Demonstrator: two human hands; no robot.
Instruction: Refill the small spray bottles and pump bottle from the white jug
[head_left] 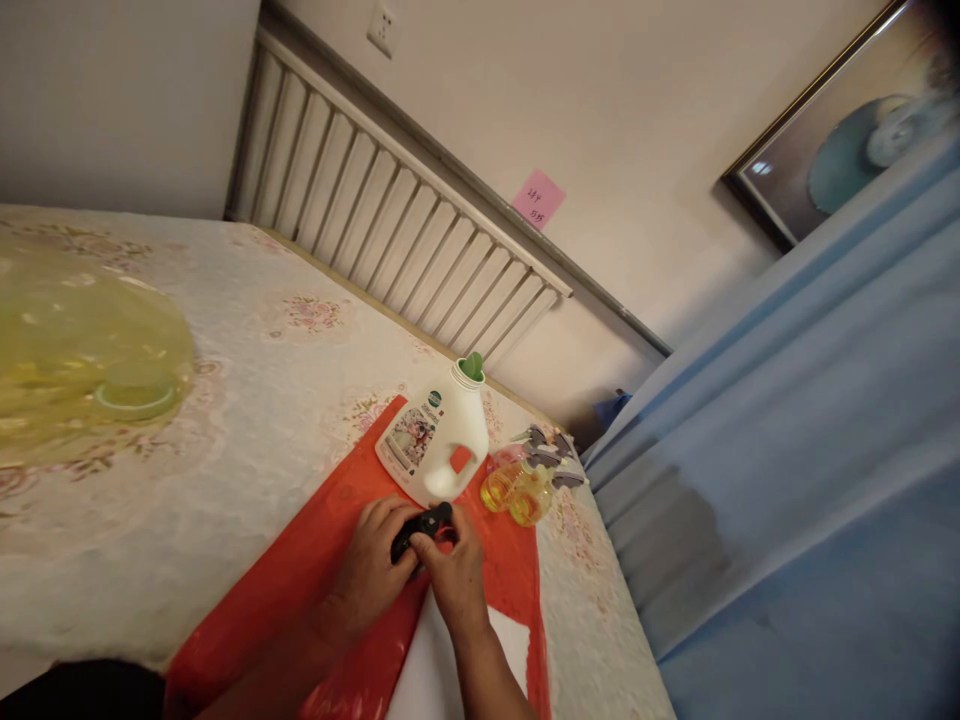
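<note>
Both hands meet over a red sheet (pixel 315 570) on the table. My left hand (pixel 371 565) and my right hand (pixel 454 570) together grip a small black object (pixel 421 525); its shape is unclear. Just beyond them stands a white jug (pixel 439 435) with a handle, a printed label and a green spout. To the right of the jug sit several small bottles of yellow liquid (pixel 521 490) with grey trigger tops.
The table has a pale floral cloth (pixel 262 400). A blurred yellow-green translucent object (pixel 82 360) fills the left side. A white radiator (pixel 397 230) runs along the wall behind, with a pink note (pixel 538 198). Blue fabric (pixel 787 470) hangs at the right.
</note>
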